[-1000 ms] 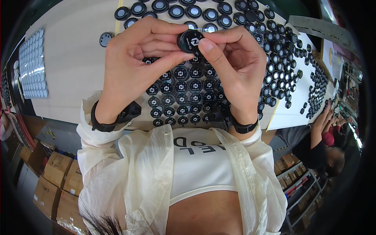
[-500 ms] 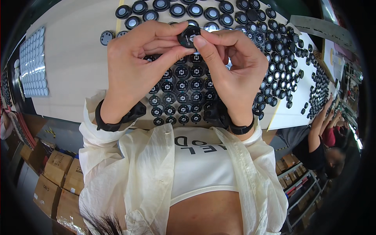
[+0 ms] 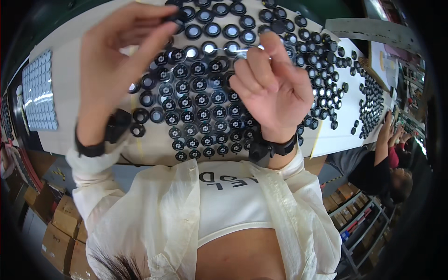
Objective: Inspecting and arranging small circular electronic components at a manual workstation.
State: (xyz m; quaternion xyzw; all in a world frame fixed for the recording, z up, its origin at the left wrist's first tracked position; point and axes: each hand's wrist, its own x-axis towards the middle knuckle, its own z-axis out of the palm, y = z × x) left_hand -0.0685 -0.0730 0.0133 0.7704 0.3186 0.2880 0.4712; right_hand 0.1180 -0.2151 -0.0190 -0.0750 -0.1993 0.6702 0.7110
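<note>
My left hand [image 3: 123, 60], smeared by motion, is raised at the upper left of the mat. Its thumb and fingertips pinch a round black piece [image 3: 175, 18], partly hidden and blurred. On the right, my right hand [image 3: 275, 86] hovers with its palm turned up, fingers curled and the index fingertip raised. Whether anything small is between those fingers I cannot make out. Between and below both hands lie rows of round black labels [image 3: 201, 113] with white marks. Loose black round pieces with pale centres [image 3: 212, 30] stand around and beyond them.
A sheet of pale round stickers [image 3: 39, 93] lies at the far left of the table. Many more black pieces [image 3: 322, 93] crowd the right side. A grey metal bar [image 3: 373, 29] crosses the upper right. Another person [image 3: 368, 168] works at the right; cartons [image 3: 58, 240] stand lower left.
My hands have separated. The left moved left with the black piece that both fingers gripped; the right let go of it and turned palm up. The view has shifted slightly.
</note>
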